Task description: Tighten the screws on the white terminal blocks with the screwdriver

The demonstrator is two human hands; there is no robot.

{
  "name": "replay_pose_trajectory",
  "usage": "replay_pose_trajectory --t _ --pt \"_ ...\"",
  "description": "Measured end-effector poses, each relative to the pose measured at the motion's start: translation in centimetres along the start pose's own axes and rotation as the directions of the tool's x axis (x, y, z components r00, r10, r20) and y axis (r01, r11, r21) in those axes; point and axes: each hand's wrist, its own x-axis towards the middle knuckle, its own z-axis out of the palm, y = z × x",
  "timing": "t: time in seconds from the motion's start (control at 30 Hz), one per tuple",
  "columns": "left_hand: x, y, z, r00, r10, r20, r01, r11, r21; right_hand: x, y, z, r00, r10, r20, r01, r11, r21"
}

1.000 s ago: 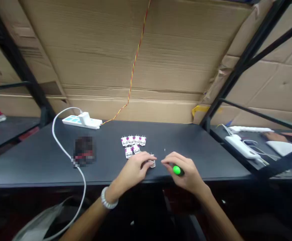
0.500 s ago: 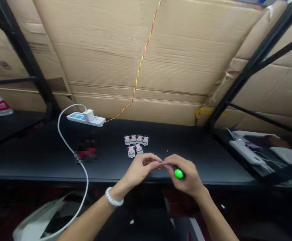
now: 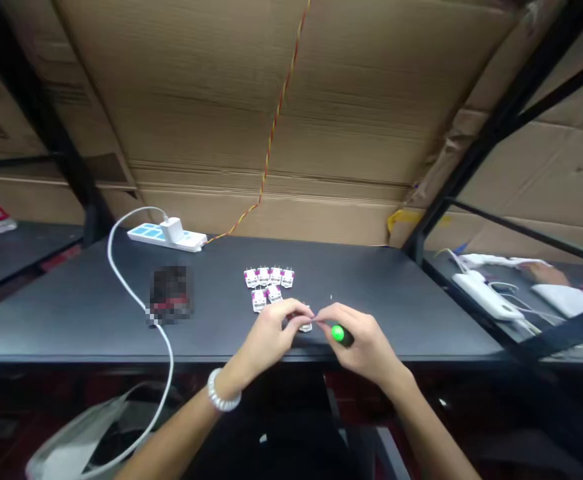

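My right hand (image 3: pixel 361 340) is closed around a screwdriver with a green-capped black handle (image 3: pixel 340 335), its tip pointing left toward a small white part (image 3: pixel 305 326). My left hand (image 3: pixel 271 333) pinches that white part against the dark table (image 3: pixel 96 313) near its front edge. A bead bracelet (image 3: pixel 220 395) circles my left wrist. Just behind my hands lie several small white and magenta parts (image 3: pixel 269 283) in two short rows.
A white power strip (image 3: pixel 164 236) with a plugged charger lies at the back left, its white cable (image 3: pixel 131 293) running off the front edge. A blurred dark object (image 3: pixel 170 295) sits left of the parts. Cardboard (image 3: pixel 281 113) walls the back. Another person's hand (image 3: pixel 546 272) rests on the right-hand table.
My hands came together, rose slightly, then settled back down onto the white part on the table. The screwdriver handle now sits further left and closer to my left hand.
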Motion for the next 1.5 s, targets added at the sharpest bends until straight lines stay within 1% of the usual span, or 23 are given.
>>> replay_pose_trajectory --t 0.07,0.17,0.3,0.43,0.6,0.8,0.9,1.1,1.27,1.33,1.5 --pt "0.1 -0.3 -0.3 0.997 0.075 0.020 -0.077 0.990 0.121 -0.2 0.3 0.4 0.995 0.070 0.071 -0.069 0.997 -0.017" --pt "0.3 -0.9 -0.5 0.987 0.147 0.066 -0.158 0.962 0.224 -0.3 0.5 0.9 0.973 0.161 0.164 -0.153 0.987 -0.056" --pt "0.5 -1.7 -0.7 0.975 0.157 0.158 -0.203 0.919 0.337 -0.1 0.5 1.4 0.942 0.232 0.243 -0.207 0.970 -0.126" --pt "0.4 -2.9 -0.6 0.958 0.179 0.226 -0.261 0.869 0.421 0.0 0.8 1.9 0.924 0.250 0.289 -0.207 0.963 -0.172" --pt "0.1 -4.2 -0.3 0.956 0.152 0.249 -0.247 0.879 0.409 -0.1 1.1 2.1 0.911 0.267 0.315 -0.216 0.958 -0.187" --pt "0.2 -3.9 -0.2 0.957 0.128 0.260 -0.232 0.875 0.425 0.0 1.1 2.0 0.909 0.269 0.318 -0.217 0.957 -0.190" --pt "0.2 -3.8 -0.1 0.956 0.135 0.261 -0.244 0.860 0.448 0.2 1.1 1.9 0.906 0.275 0.323 -0.226 0.957 -0.181" --pt "0.2 -3.9 -0.1 0.954 0.145 0.261 -0.257 0.845 0.469 0.1 1.1 1.8 0.916 0.261 0.304 -0.227 0.963 -0.144" --pt "0.1 -3.9 -0.1 0.952 0.162 0.259 -0.273 0.832 0.482 0.2 1.1 1.7 0.916 0.245 0.317 -0.220 0.969 -0.114" --pt "0.1 -3.9 -0.1 0.951 0.158 0.264 -0.277 0.816 0.508 0.3 1.0 1.7 0.911 0.247 0.330 -0.216 0.968 -0.128" --pt "0.0 -3.2 0.1 0.953 0.146 0.264 -0.275 0.779 0.563 0.2 0.7 1.6 0.896 0.282 0.343 -0.208 0.949 -0.237"
